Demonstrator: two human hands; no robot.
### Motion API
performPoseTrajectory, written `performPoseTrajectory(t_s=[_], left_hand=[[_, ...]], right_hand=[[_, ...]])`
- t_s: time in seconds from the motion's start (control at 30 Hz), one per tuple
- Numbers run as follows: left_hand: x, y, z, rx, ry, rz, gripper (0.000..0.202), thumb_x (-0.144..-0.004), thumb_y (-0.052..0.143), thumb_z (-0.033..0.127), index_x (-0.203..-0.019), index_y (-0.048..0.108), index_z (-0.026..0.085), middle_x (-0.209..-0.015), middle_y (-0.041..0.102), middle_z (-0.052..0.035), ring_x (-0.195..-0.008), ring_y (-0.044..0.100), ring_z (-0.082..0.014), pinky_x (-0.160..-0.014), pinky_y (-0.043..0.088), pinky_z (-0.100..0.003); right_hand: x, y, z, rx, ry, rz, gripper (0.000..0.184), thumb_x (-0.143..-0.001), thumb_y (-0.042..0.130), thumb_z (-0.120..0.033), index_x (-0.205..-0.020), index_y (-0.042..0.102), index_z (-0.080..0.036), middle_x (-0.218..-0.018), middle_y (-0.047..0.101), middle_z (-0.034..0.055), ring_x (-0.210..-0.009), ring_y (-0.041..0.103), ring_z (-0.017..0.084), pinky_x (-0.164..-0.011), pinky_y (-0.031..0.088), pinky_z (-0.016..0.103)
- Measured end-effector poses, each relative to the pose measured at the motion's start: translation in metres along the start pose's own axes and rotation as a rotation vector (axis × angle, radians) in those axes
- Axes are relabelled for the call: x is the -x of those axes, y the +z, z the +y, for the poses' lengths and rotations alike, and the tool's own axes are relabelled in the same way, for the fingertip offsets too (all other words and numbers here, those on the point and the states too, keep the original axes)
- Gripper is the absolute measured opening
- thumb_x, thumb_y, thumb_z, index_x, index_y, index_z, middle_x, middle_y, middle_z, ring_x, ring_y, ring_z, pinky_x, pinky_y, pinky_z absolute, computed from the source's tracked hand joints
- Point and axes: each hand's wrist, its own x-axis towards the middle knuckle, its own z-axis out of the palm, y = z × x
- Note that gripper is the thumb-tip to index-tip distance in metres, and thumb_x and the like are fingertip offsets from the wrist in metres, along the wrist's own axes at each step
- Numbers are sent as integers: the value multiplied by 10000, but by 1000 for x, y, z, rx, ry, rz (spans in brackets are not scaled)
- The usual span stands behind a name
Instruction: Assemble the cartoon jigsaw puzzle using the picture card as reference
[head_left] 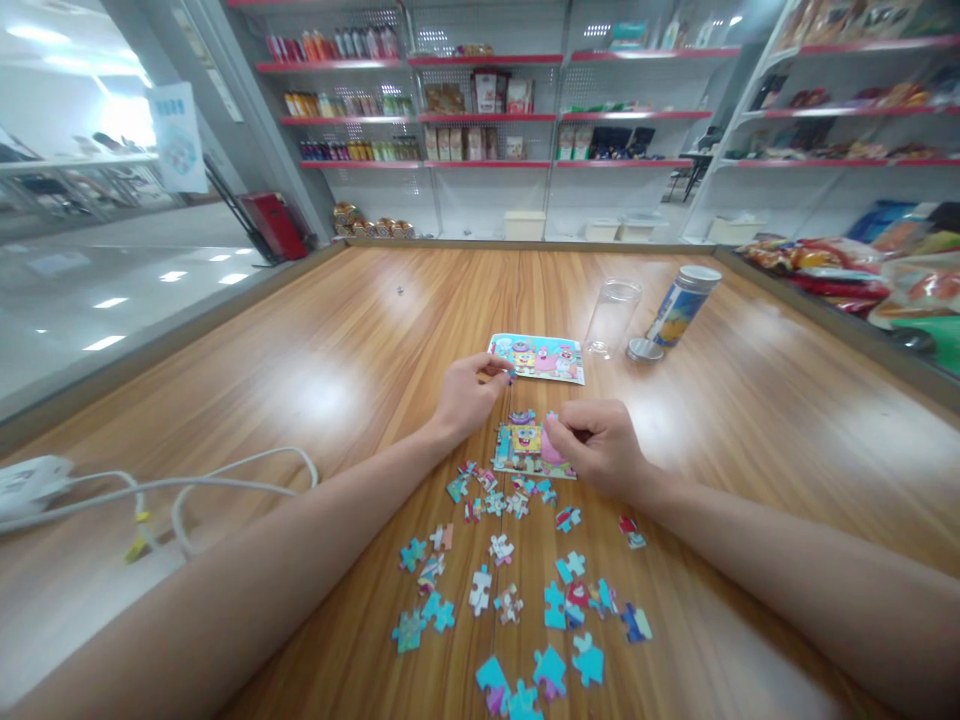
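Observation:
On the wooden table [315,370] lies a partly joined cartoon jigsaw [521,447]. My right hand [600,445] is closed at its right edge, fingers pinched on a pink puzzle piece. My left hand [466,395] is closed too, pinching a small puzzle piece just below a printed picture card [538,357]. Several loose puzzle pieces [517,600], mostly blue, lie scattered nearer to me between my forearms.
A clear plastic cup [613,317], a round lid [645,349] and a tilted printed tube [682,303] stand beyond the card. White cables [217,480] and a white device [30,480] lie at the left. Snack bags [862,270] pile at the right edge; shelves line the back.

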Motion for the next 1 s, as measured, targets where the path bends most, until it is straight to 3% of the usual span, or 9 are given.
performPoseTrajectory(t_s=[0.07, 0.27, 0.43, 0.47, 0.53, 0.63, 0.8, 1.0], left_hand=[[-14, 4, -9, 64, -35, 14, 132, -839, 676, 222, -924, 720, 131, -814, 703, -32, -500, 527, -54, -465, 392, -173], [-6, -9, -16, 303, -30, -240, 303, -794, 768, 396, -870, 644, 130, -628, 602, 17, -434, 513, -49, -387, 351, -149], [0, -18, -15, 291, 36, -381, 339, -852, 696, 325, -1132, 663, 136, -722, 604, 15, -466, 533, -49, -398, 366, -161], [-1, -18, -15, 257, 51, -406, 315, -866, 666, 300, -1128, 680, 126, -678, 587, 22, -460, 509, -47, -409, 366, -165], [-3, -18, -15, 177, 96, -428, 249, -874, 626, 255, -1052, 722, 108, -631, 592, 16, -491, 508, -55, -462, 401, -174], [-8, -22, -16, 111, 172, -474, 185, -846, 652, 225, -954, 746, 108, -783, 711, -45, -673, 620, -96, -625, 497, -202], [-17, -37, -25, 93, 146, -691, 237, -842, 722, 290, -980, 742, 99, -834, 749, -70, -712, 661, -116, -655, 511, -212], [-21, -40, -30, 80, 233, -715, 221, -868, 712, 278, -1019, 742, 119, -967, 764, -82, -855, 694, -135, -780, 542, -233]], right_hand=[[0, 0, -1, -4, -21, -16, 461, -908, 545, -184, -505, 321, -182, -491, 298, -64, -452, 274, 50, -468, 199, 240], [0, 0, 1, 5, -11, -29, 459, -906, 540, -185, -515, 298, -186, -499, 307, -63, -454, 275, 51, -472, 203, 242], [3, -3, 6, 88, 66, -123, 431, -904, 563, -217, -505, 404, -177, -505, 352, -60, -467, 311, 61, -489, 223, 250], [3, -4, 6, 125, 85, -169, 364, -896, 585, -231, -549, 497, -172, -517, 399, -56, -478, 347, 67, -501, 244, 247], [3, -5, 5, 216, 114, -262, 125, -878, 638, -272, -811, 693, -182, -591, 534, -40, -534, 451, 92, -549, 311, 246], [3, -7, 4, 316, 104, -342, 256, -884, 659, -327, -1107, 718, -216, -761, 671, 9, -685, 579, 144, -648, 393, 270], [3, -10, 5, 333, 110, -384, 244, -909, 632, -341, -1102, 718, -217, -810, 685, 17, -714, 595, 148, -670, 413, 272], [3, -11, 7, 322, 121, -386, 245, -903, 629, -313, -1103, 714, -200, -760, 648, 3, -677, 564, 137, -645, 394, 264]])
